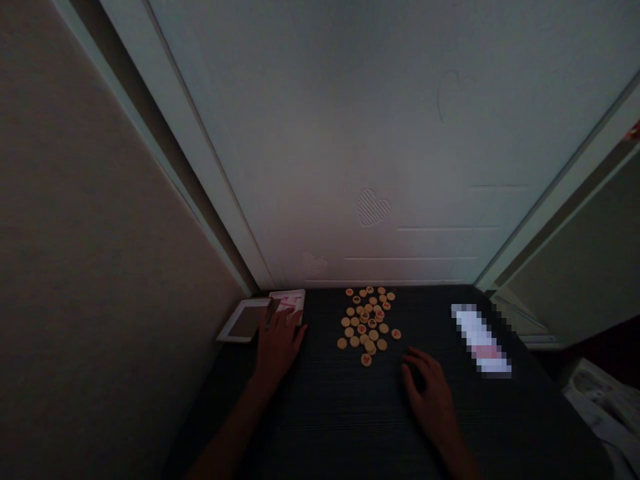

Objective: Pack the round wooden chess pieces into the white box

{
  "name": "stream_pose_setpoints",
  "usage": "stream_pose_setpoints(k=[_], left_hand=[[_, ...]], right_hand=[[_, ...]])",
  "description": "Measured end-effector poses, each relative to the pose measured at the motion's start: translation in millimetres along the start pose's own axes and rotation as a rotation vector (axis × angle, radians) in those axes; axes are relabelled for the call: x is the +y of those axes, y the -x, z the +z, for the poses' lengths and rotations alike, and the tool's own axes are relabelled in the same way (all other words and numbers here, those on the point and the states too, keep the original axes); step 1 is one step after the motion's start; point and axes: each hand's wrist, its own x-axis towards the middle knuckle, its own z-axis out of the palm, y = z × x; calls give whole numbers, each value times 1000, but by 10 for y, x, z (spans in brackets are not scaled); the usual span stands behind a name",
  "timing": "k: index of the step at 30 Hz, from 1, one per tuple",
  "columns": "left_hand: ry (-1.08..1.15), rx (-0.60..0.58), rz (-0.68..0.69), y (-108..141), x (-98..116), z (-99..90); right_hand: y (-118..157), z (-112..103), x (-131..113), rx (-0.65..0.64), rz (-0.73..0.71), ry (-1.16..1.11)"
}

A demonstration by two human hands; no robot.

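A loose pile of round wooden xiangqi pieces (pixel 373 335) lies mid-table, some showing red or black characters and others plain; a few overlap. My left hand (pixel 278 340) rests with fingers spread over the near edge of a white-rimmed box (pixel 235 331) with a pink-and-white part (pixel 296 301) at its right. Whether the fingers press on the box or only lie over it, I cannot tell. To the right of the pieces, my right hand (pixel 431 393) is near the tabletop, fingers loosely curved and thumb apart, with nothing seen in it.
The dark table (pixel 340 427) meets a white door panel (pixel 360 133) with embossed hearts at the back. A blurred-out white object (pixel 480 340) lies at the table's right. A beige wall (pixel 100 300) borders the left side. Pale items (pixel 605 400) sit beyond the right edge.
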Motion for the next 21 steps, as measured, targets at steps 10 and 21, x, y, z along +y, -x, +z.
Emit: stream_pose_setpoints(k=[10,21], left_hand=[[90,-51,-361,467,-791,-50],[56,-10,-188,-35,-289,18]], right_hand=[[0,-8,21,-10,43,-18],[14,-8,13,3,41,-23]])
